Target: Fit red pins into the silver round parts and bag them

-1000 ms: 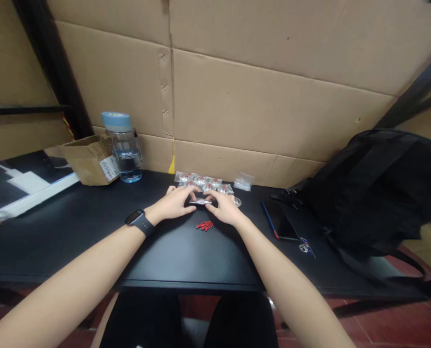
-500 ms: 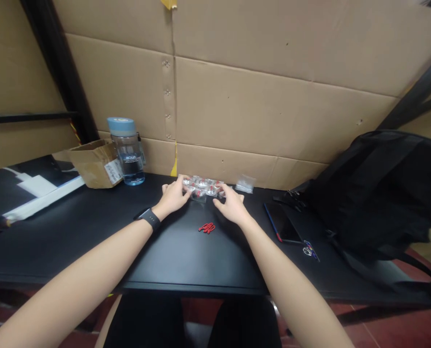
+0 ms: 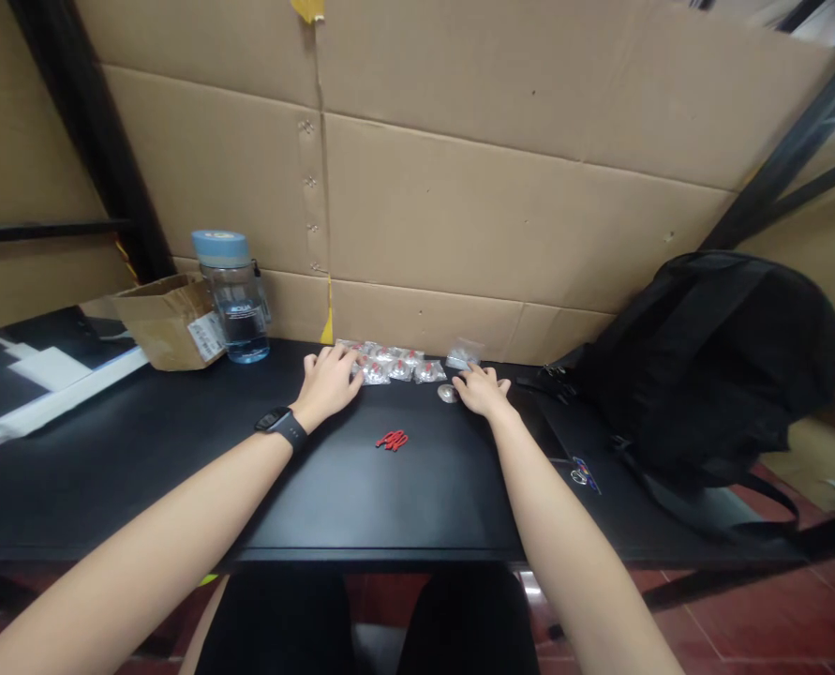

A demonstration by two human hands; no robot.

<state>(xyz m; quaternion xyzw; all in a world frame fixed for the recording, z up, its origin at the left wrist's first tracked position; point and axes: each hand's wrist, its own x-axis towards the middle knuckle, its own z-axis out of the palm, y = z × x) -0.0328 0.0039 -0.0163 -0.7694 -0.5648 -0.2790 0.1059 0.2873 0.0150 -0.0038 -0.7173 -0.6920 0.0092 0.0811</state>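
Note:
My left hand (image 3: 331, 382), with a black watch on the wrist, rests on the black desk (image 3: 178, 450) with its fingers spread against the left end of a row of small clear bags with red parts (image 3: 393, 366). My right hand (image 3: 483, 390) lies flat, fingers stretched out, beside a small round silvery piece (image 3: 448, 393) and just below a separate clear bag (image 3: 462, 354). A small bunch of red parts (image 3: 392, 439) lies loose on the desk between my forearms.
A water bottle with a blue cap (image 3: 232, 296) and an open cardboard box (image 3: 168, 322) stand at the back left. A black backpack (image 3: 705, 356) fills the right side, with a dark flat case (image 3: 600, 469) below it. Cardboard sheets (image 3: 494, 187) line the wall.
Both hands let go of the small bag they held together at the desk's middle. The left went to the row of bags; the right moved right toward the separate bag.

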